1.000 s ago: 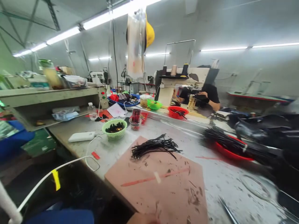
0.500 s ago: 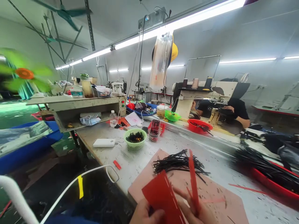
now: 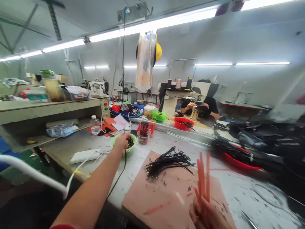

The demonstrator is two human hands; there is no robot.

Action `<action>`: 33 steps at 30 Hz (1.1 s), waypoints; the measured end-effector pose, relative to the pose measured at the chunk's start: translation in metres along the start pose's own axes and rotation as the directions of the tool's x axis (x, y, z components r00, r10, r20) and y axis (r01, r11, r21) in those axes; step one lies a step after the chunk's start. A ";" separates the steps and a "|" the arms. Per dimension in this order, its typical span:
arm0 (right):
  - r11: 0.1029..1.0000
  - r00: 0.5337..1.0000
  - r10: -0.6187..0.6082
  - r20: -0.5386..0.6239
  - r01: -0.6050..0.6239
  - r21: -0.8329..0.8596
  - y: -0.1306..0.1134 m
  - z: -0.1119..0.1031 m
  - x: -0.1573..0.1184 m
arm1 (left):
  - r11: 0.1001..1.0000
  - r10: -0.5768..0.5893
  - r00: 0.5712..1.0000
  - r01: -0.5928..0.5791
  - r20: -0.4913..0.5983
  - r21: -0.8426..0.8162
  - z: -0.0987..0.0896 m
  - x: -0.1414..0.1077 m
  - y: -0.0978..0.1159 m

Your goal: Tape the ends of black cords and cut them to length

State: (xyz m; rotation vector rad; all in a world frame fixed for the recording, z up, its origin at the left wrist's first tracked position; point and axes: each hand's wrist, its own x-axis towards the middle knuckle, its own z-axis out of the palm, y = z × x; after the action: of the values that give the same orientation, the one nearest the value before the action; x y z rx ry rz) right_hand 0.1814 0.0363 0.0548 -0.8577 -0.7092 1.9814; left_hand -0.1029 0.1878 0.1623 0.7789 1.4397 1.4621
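Observation:
My left hand (image 3: 122, 142) reaches over the rim of the pale green basket (image 3: 132, 149), which has small dark pieces inside. Its fingers point down into the basket, and whether they grip anything is hidden. A dark strand (image 3: 119, 178) hangs below that hand to the table edge. My right hand (image 3: 207, 212) is closed around several upright red strips (image 3: 202, 178) above the pink board (image 3: 140, 187). A bundle of black cords (image 3: 169, 161) lies on the board, with a loose red strip and dark scraps near it.
A phone (image 3: 144, 129) leans in a clear cup behind the board. At left lies a white power bank (image 3: 84, 156); a bottle (image 3: 94, 125) stands farther back. A red basin (image 3: 240, 160) with black cords is at right. Beyond, a person (image 3: 211, 106) works at a sewing machine.
My left hand has moved forward to the basket, and the wide red sheet is out of view. My right hand now holds several red strips upright. The view has turned right.

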 end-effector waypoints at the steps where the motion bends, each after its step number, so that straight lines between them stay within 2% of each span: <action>1: 0.997 1.000 -0.017 0.008 0.016 0.080 0.000 0.004 -0.002 | 1.000 -0.020 0.993 0.018 0.119 0.023 0.009 -0.018 -0.015; 3: 0.981 0.999 -0.053 -0.011 0.054 0.184 0.000 0.012 -0.003 | 0.994 -0.093 0.934 0.068 0.345 0.085 0.025 -0.057 -0.042; 5: 0.974 0.998 -0.062 0.002 0.060 0.219 0.001 0.016 -0.002 | 0.980 -0.183 0.844 0.118 0.505 0.158 0.037 -0.094 -0.063; 8: 0.980 0.997 -0.073 0.011 0.070 0.189 0.004 0.018 0.000 | 0.967 -0.251 0.718 0.159 0.649 0.197 0.050 -0.132 -0.084; 10: 0.985 0.996 -0.089 0.011 0.087 0.148 0.006 0.017 0.000 | 0.963 -0.267 0.684 0.220 0.679 0.157 0.057 -0.144 -0.093; 15: 0.990 0.993 -0.121 0.017 0.119 0.081 0.005 0.010 -0.010 | 0.952 -0.257 0.720 0.304 0.645 0.041 0.070 -0.153 -0.106; 19: 0.990 0.991 -0.129 0.023 0.128 0.057 0.004 0.003 -0.018 | 0.936 -0.297 0.707 0.348 0.642 0.049 0.080 -0.163 -0.114; 22: 0.991 0.991 -0.127 0.038 0.125 0.043 0.006 -0.002 -0.021 | 0.938 -0.297 0.700 0.343 0.649 0.059 0.089 -0.171 -0.117; 28: 0.990 0.993 -0.110 0.045 0.106 0.094 0.003 -0.011 -0.034 | 0.952 -0.297 0.714 0.269 0.634 0.142 0.110 -0.182 -0.111; 31: 0.982 0.986 -0.157 -0.060 0.162 0.098 -0.021 -0.027 -0.050 | 0.955 -0.292 0.738 0.197 0.608 0.220 0.120 -0.184 -0.113; 32: 0.975 0.976 -0.188 -0.112 0.199 0.099 -0.032 -0.037 -0.058 | 0.956 -0.286 0.726 0.175 0.626 0.234 0.122 -0.182 -0.116; 33: 0.967 0.958 -0.218 -0.185 0.237 0.089 -0.045 -0.049 -0.068 | 0.956 -0.266 0.751 0.125 0.605 0.265 0.125 -0.179 -0.120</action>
State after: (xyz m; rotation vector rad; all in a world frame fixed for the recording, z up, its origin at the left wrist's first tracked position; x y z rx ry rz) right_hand 0.2690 0.0075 0.0791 -0.8317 -0.5641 1.7008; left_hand 0.1001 0.0634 0.0874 1.0899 1.1002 0.7629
